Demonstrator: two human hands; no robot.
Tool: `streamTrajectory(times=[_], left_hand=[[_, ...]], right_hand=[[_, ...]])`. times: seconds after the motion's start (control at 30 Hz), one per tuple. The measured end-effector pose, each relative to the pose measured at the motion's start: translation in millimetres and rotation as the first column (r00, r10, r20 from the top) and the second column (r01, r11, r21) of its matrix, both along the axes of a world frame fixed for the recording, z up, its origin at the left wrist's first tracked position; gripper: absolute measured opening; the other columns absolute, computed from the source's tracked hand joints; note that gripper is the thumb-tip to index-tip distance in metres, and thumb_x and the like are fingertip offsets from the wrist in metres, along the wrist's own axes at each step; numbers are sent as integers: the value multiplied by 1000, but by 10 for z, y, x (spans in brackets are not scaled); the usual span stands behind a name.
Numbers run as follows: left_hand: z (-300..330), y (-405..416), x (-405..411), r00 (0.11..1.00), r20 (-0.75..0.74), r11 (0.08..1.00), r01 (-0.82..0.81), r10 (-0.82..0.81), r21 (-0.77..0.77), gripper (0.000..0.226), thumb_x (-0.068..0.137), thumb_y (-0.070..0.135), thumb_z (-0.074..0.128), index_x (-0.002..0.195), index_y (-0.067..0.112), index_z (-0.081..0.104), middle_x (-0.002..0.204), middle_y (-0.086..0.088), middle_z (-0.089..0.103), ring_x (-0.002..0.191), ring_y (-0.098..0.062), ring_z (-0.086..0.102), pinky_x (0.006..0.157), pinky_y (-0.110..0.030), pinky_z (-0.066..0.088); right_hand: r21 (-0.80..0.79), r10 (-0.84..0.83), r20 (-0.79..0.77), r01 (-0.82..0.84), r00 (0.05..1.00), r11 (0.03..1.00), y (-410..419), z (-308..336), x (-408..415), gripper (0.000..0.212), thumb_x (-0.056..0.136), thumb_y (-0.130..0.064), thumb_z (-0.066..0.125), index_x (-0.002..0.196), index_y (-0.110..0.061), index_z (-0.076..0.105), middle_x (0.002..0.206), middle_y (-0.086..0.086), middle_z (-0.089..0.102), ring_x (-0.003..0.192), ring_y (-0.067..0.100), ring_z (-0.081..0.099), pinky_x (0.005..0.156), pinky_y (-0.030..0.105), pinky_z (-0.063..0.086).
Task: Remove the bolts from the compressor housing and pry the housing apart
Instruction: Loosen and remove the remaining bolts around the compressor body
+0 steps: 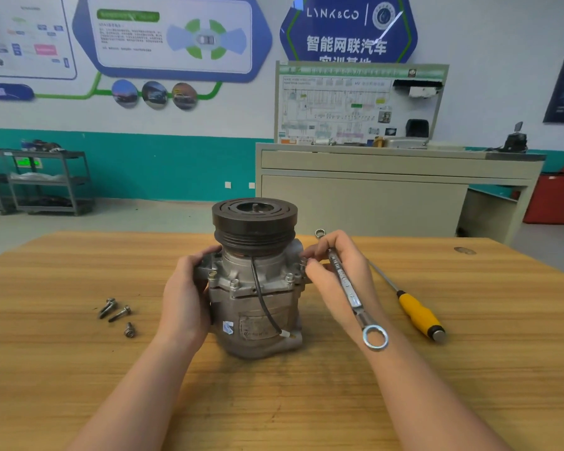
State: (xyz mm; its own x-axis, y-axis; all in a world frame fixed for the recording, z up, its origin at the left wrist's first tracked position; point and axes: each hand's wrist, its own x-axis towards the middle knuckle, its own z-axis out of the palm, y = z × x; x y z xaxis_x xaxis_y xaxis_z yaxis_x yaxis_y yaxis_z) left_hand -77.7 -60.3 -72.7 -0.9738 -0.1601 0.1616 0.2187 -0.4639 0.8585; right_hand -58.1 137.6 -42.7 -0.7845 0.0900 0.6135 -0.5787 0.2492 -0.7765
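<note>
Both of my forearms reach up from the near edge toward the compressor (256, 281), which stands upright on the wooden desk (306, 402) with its dark grooved pulley (254, 222) on top and the grey housing below.

At the housing flange I can see three bolts still seated: one (234, 283) at the front, one (212, 274) toward the left corner and one (289, 277) toward the right. A black cable (262, 297) runs down the front of the compressor to a small white end near its base.

My left hand (184, 291) grips the left side of the compressor, fingers curled round the flange and body. My right hand (336, 265) is against the right side of the flange; its fingertips (310, 260) are pinched close together at a bolt there, though I cannot tell how firmly they hold it. A double-ended ring wrench (345, 284) lies across that hand, held under the thumb, one ring above the knuckles and the larger ring over my wrist.

Left of the compressor, three loose bolts (119, 315) lie on the desk, two close together and one nearer me. Right of the compressor, beyond my right hand, a screwdriver (414, 307) with a yellow handle lies flat, shaft pointing back toward the compressor.
</note>
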Motion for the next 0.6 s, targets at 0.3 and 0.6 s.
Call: streamTrajectory(times=[0.3, 0.6], left_hand=[[28, 10, 14, 1000, 12, 1000, -25, 25, -13, 36, 96, 35, 40, 103, 26, 74, 114, -8, 73, 115, -29, 64, 101, -52, 46], [48, 20, 52, 999, 22, 999, -42, 42, -17, 36, 96, 36, 41, 98, 29, 76, 111, -7, 74, 110, -27, 67, 93, -47, 50]], right_hand=[[-19, 40, 16, -40, 999, 999, 9, 17, 16, 33, 75, -8, 65, 72, -37, 50, 83, -5, 68, 75, 12, 65, 64, 29, 58], [-3, 5, 30, -5, 1000, 1000, -3, 8, 13, 34, 80, 1, 70, 78, -24, 48, 80, -11, 69, 62, 1, 63, 58, 13, 50]])
